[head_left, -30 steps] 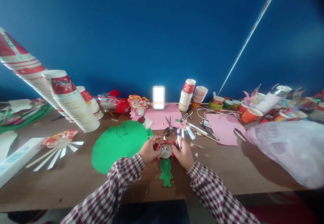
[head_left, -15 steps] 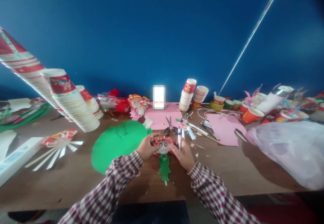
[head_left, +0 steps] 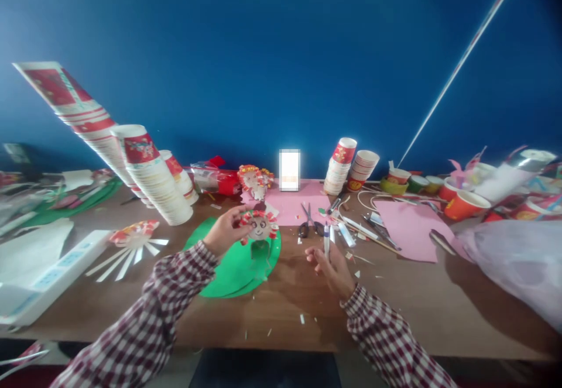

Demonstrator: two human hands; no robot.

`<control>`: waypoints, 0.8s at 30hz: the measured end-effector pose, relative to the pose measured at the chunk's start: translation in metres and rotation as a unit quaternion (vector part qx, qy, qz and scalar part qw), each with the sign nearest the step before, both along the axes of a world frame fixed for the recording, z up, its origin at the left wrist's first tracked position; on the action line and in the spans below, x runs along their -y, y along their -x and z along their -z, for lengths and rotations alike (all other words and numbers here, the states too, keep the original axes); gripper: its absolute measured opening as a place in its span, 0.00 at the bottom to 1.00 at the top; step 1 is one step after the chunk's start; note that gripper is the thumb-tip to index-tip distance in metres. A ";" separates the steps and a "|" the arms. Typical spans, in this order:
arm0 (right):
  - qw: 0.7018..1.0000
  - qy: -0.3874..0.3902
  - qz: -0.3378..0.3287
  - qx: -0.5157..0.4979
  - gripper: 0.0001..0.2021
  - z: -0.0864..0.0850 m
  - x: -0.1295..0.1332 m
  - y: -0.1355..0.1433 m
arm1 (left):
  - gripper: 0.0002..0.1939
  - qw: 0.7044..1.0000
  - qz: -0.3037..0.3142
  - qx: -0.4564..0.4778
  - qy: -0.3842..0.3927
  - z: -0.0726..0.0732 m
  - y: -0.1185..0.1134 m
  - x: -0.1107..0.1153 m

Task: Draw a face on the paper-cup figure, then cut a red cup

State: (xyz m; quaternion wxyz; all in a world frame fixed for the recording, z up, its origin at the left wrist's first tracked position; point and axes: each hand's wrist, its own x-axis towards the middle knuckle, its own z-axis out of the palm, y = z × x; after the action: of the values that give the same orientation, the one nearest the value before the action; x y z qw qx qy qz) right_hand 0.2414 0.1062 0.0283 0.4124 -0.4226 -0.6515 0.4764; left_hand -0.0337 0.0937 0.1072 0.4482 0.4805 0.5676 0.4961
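Observation:
My left hand (head_left: 228, 230) is closed on the edge of a paper doll (head_left: 260, 228). The doll has a round white face with drawn eyes and smile, red-and-white curls around it and a green paper body that blends with the green paper (head_left: 206, 274) behind. My right hand (head_left: 331, 268) holds a white marker pen (head_left: 326, 239) upright, its purple band showing, with the fingertips bent and away from the doll. Just beyond it lie dark-handled scissors (head_left: 309, 224) on the wooden table (head_left: 290, 318).
Stacked paper cups (head_left: 153, 177) lean at the left, with more cup stacks (head_left: 338, 168) at the back. A fringed cut cup (head_left: 134, 234) and a long white box (head_left: 57, 274) lie left. Pink paper (head_left: 406, 230) and a plastic bag (head_left: 518, 265) lie right. Paper scraps dot the table.
My left hand has carried the doll to the left, over the green paper. My right hand has let go of the doll and keeps the marker. The view has shifted slightly left.

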 end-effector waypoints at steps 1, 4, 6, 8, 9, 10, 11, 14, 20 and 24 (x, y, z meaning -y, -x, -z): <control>1.000 -0.008 0.003 0.015 0.15 0.001 0.000 0.000 | 0.33 1.000 -0.009 0.006 -0.003 -0.004 0.011 -0.001; 0.997 -0.039 0.012 0.072 0.15 0.004 -0.001 0.001 | 0.32 0.998 -0.045 0.046 0.010 -0.010 0.043 -0.001; 0.993 -0.047 0.019 0.111 0.15 0.005 0.000 0.002 | 0.31 0.993 -0.064 0.101 0.024 -0.012 0.062 0.000; 0.985 -0.057 0.028 0.161 0.16 0.003 0.001 0.002 | 0.27 0.984 -0.075 0.160 0.035 -0.013 0.078 0.003; 0.979 -0.071 0.035 0.188 0.16 0.002 0.002 0.002 | 0.25 0.980 -0.081 0.177 0.038 -0.013 0.085 0.005; 0.971 -0.097 0.047 0.213 0.17 0.001 0.002 0.001 | 0.23 0.978 -0.085 0.187 0.040 -0.013 0.091 0.008; 0.961 -0.132 0.064 0.233 0.18 0.000 0.002 0.001 | 0.21 0.977 -0.089 0.191 0.041 -0.013 0.096 0.010; 0.922 -0.252 0.102 0.276 0.20 0.000 0.001 -0.001 | 0.16 0.974 -0.099 0.199 0.039 -0.011 0.105 0.015; 0.906 -0.293 0.083 0.294 0.17 0.004 -0.003 -0.004 | 0.09 0.971 -0.087 0.220 0.041 0.000 0.108 0.017; 0.918 -0.240 0.107 0.297 0.14 0.006 -0.001 -0.008 | 0.12 0.970 -0.049 0.232 0.044 0.004 0.103 0.015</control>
State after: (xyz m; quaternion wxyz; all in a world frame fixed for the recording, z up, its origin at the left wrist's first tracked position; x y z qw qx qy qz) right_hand 0.2491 0.1072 0.0218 0.3377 -0.4997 -0.7899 0.1113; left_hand -0.1370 0.0786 0.1037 0.5638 0.3031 0.4923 0.5898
